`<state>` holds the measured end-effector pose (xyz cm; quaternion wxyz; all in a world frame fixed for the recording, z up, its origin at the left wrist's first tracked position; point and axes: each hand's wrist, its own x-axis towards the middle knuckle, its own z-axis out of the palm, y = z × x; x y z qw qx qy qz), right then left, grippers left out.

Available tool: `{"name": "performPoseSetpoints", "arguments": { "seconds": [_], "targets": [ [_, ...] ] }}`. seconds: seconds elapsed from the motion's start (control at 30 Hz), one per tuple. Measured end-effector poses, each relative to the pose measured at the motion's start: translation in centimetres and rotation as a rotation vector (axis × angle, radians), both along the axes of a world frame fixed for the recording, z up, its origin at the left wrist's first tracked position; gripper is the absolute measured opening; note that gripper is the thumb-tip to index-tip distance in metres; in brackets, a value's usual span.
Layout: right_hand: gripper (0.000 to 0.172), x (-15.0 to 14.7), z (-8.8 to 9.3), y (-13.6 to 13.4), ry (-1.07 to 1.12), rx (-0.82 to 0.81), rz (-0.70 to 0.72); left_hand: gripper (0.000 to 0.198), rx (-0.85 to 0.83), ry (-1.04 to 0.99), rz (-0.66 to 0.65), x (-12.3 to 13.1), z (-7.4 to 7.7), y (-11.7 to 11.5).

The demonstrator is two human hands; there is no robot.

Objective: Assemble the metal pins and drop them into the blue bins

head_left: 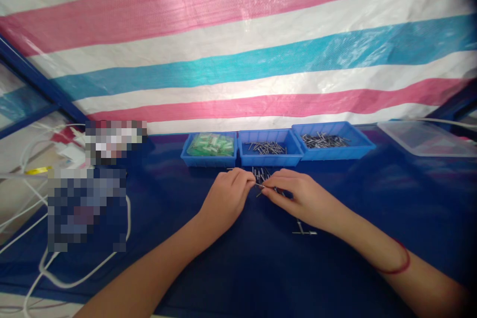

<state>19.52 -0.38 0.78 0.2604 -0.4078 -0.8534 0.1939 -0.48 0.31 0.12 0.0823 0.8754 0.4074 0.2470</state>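
Observation:
My left hand (231, 191) and my right hand (296, 191) meet over the blue tabletop, fingertips pinched on opposite ends of one thin metal blind rivet (260, 185). Just behind the fingers lies a small pile of similar rivets (261, 173), partly covered by my right hand. A few loose rivets (304, 232) rest on the table below my right wrist. Beyond my hands, the middle blue bin (272, 160) and the right blue bin (337, 154) contain many such pieces. A red cord circles my right forearm.
The left blue bin (210, 162) contains a clear bag of green pieces (211, 144). A translucent plastic lid (428, 139) lies at the far right. White cables (128, 218) and blurred items occupy the left side. A striped tarp (238, 69) hangs behind the table.

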Motion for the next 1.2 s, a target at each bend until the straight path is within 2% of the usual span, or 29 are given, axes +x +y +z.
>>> {"name": "performPoseSetpoints", "arguments": {
  "seconds": [0.13, 0.27, 0.37, 0.5, 0.77, 0.97, 1.2],
  "targets": [
    [0.021, -0.4, 0.2, -0.1, 0.107, -0.056, -0.013, 0.012, -0.219, -0.378, 0.085, 0.3, 0.6, -0.5],
    [0.026, -1.0, 0.4, -0.4, 0.211, -0.124, -0.047, 0.022, -0.461, -0.660, 0.103, 0.7, 0.4, -0.5],
    [0.026, -1.3, 0.2, -0.5, 0.269, -0.155, -0.074, 0.025, -0.544, -0.805, 0.108, 0.7, 0.1, -0.3],
    [0.024, -1.4, -0.2, -0.5, 0.323, -0.193, -0.072, 0.017, -0.541, -0.771, 0.111, 0.5, 0.1, -0.2],
    [0.023, -1.5, -0.6, -0.5, 0.404, -0.267, -0.134, 0.014, -0.467, -0.701, 0.098, 0.3, 0.3, -0.4],
    [0.020, -1.3, -0.4, -0.6, 0.473, -0.231, -0.233, 0.013, -0.457, -0.683, 0.094, 0.4, 0.6, -0.5],
    [0.017, -1.1, 0.1, -1.0, 0.551, -0.207, -0.284, 0.015, -0.493, -0.670, 0.070, 0.3, 0.0, -0.4]
  ]
}}
